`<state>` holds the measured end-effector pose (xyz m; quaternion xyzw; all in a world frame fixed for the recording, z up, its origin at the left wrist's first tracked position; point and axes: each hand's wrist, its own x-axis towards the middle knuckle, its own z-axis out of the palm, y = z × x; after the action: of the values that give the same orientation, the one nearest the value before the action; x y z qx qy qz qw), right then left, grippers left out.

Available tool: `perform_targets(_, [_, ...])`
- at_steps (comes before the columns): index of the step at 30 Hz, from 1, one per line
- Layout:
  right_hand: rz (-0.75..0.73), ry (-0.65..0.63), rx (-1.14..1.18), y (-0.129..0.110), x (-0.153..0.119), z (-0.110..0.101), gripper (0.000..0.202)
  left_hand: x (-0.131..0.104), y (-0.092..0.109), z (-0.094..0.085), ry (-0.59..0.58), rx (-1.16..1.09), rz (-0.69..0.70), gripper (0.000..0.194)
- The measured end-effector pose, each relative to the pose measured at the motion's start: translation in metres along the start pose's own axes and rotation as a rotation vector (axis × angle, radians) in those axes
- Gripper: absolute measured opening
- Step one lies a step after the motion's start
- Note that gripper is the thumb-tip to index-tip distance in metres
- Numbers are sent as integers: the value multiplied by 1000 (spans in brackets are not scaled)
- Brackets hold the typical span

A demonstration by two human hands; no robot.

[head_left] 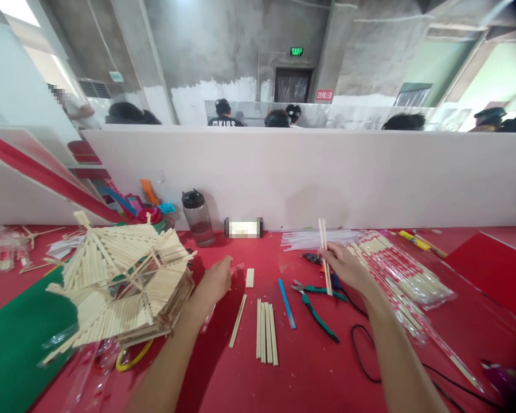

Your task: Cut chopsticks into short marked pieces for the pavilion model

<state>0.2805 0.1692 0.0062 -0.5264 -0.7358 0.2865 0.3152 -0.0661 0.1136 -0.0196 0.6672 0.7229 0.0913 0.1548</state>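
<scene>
My right hand (341,261) is closed around a pair of wooden chopsticks (325,258), held nearly upright above the green-handled pliers (316,310). My left hand (217,280) is low over the table beside a model building made of sticks (129,281). Its fingers are curled, and whatever they may hold is hidden; a faint see-through strip shows just below it. Between my hands lie a short row of cut sticks (250,277), a loose pair of chopsticks (238,321), a row of several chopsticks (267,332) and a blue stick (286,304).
Packs of wrapped chopsticks (406,269) and clear glue sticks (313,238) lie at the right. A black cable (361,367) curls near my right forearm. A water bottle (198,218) stands against the white partition (309,178). A green sheet (21,338) extends under the model at left.
</scene>
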Motion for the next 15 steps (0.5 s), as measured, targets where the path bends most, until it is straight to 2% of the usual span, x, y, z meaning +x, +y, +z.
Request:
perform_targets(3, [8,-133,-255,3,-4,-4,30,0,0,5,23,72,-8,26])
perform_targets(8, [121,-389,-514,20,-10,-3,23,3,-7,13,10,147,-22,21])
perform_targets(11, [183,-456,-565,33,-10,-3,19,6,-10,17,42,114,-5,22])
perform_targets(15, [212,-468,-537,41,-10,-6,11,8,-10,20,109,87,4,25])
